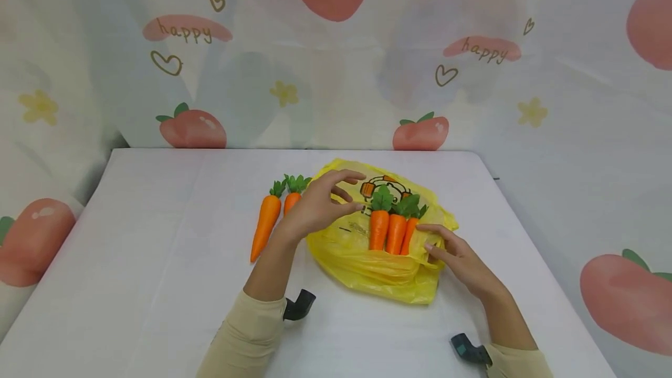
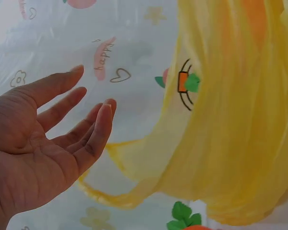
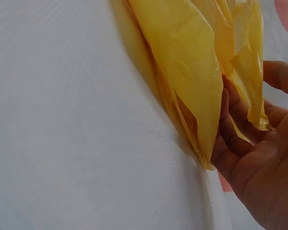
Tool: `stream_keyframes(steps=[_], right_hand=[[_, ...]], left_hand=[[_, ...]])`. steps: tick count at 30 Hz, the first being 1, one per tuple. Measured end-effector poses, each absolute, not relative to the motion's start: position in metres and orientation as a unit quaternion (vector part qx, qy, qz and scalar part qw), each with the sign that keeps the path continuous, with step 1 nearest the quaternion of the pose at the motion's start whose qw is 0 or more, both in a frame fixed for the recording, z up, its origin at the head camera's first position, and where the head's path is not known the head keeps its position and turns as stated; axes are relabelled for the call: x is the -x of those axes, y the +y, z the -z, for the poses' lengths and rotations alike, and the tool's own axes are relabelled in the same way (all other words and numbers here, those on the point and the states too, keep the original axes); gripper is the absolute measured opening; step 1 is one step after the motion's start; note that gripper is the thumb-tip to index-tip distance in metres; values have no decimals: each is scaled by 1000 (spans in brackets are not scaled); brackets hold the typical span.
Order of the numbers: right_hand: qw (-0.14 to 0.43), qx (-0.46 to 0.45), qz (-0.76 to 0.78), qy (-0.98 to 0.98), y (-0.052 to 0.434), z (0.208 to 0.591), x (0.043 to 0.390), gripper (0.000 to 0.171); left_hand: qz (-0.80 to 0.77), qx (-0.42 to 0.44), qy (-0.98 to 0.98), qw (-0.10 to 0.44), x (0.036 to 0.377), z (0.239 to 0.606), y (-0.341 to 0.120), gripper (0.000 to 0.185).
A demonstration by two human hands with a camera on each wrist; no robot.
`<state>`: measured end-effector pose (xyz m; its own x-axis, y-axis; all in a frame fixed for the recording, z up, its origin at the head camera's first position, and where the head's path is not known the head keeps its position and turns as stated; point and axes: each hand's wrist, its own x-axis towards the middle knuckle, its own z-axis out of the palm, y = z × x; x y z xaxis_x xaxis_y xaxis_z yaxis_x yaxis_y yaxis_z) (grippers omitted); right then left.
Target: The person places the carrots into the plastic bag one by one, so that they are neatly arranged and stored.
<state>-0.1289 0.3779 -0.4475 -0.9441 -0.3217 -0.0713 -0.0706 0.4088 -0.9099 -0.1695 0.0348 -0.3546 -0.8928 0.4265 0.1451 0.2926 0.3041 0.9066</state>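
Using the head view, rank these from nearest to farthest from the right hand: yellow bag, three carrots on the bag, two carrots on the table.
1. yellow bag, touching the right hand.
2. three carrots, on the bag, just left.
3. two carrots, far left on the table, beyond the left hand.

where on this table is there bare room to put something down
Bare cloth lies left of the two loose carrots, right of the yellow bag, and along the near edge of the table between the sleeves. The middle is crowded: bag, three carrots, left hand, right hand.
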Motion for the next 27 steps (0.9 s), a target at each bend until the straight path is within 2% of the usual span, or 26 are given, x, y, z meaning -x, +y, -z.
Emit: stream_keyframes(steps=[10,27], right_hand=[[109,147,534,825,380,449,129,42],[101,170,540,818,382,450,128,40]], left_hand=[[-542,-217,811,43,154,340,4,48],[-542,-150,826,30,154,344,-53,39]])
